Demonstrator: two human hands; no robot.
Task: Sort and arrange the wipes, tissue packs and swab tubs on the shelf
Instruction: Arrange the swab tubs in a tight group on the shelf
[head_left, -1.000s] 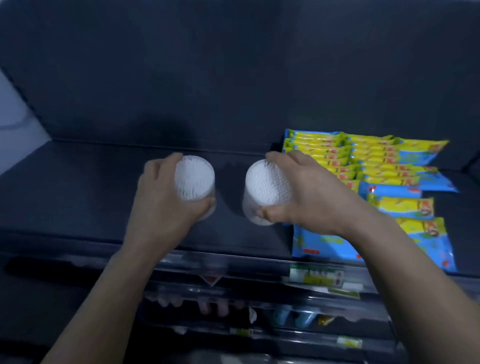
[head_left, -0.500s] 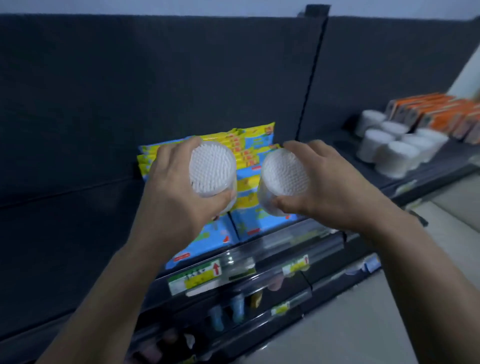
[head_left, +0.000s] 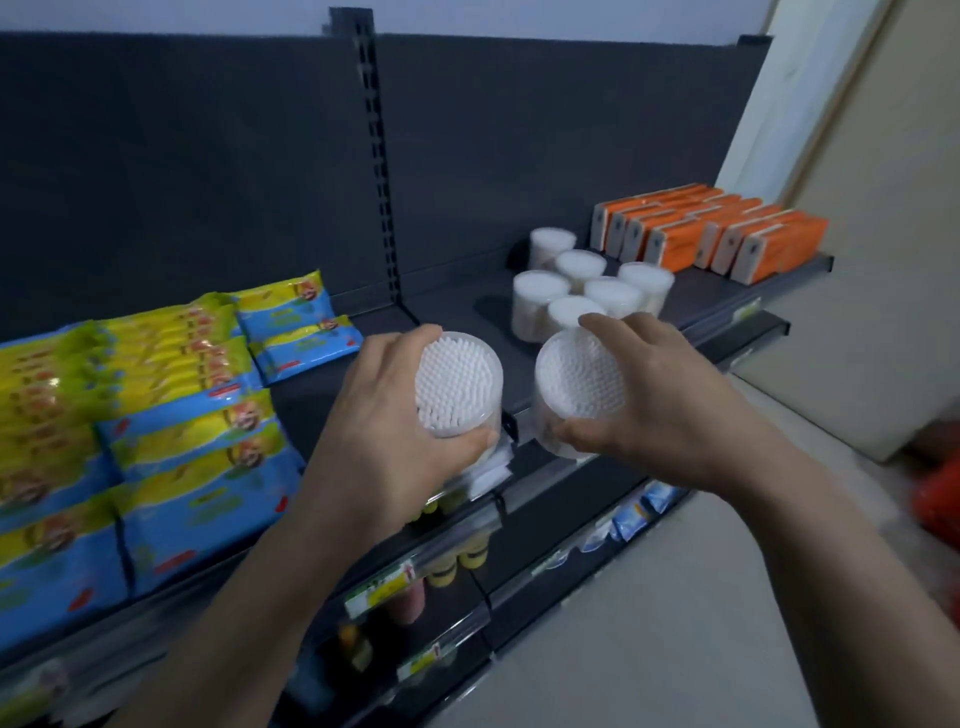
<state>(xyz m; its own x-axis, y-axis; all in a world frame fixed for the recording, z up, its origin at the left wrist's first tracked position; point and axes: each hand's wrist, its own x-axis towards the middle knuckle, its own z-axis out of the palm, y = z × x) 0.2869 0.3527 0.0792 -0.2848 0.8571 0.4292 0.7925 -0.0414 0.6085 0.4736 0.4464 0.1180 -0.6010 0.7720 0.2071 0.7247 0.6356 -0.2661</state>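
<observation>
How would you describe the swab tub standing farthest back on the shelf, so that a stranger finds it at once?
Find the dark shelf right of the slotted upright post. Left of the orange packs stands a group of white swab tubs. The farthest-back tub is the one nearest the back panel; all the others stand in front of it.

The left forearm and right forearm are bare and angle up toward the shelf, drawing closer together at the wrists. The left hand grips the left tub from its outer side, fingers curled over the far rim and thumb under the near rim. The right hand mirrors it on the right tub. Both hands hang side by side, just apart, over the shelf's front edge.
</observation>
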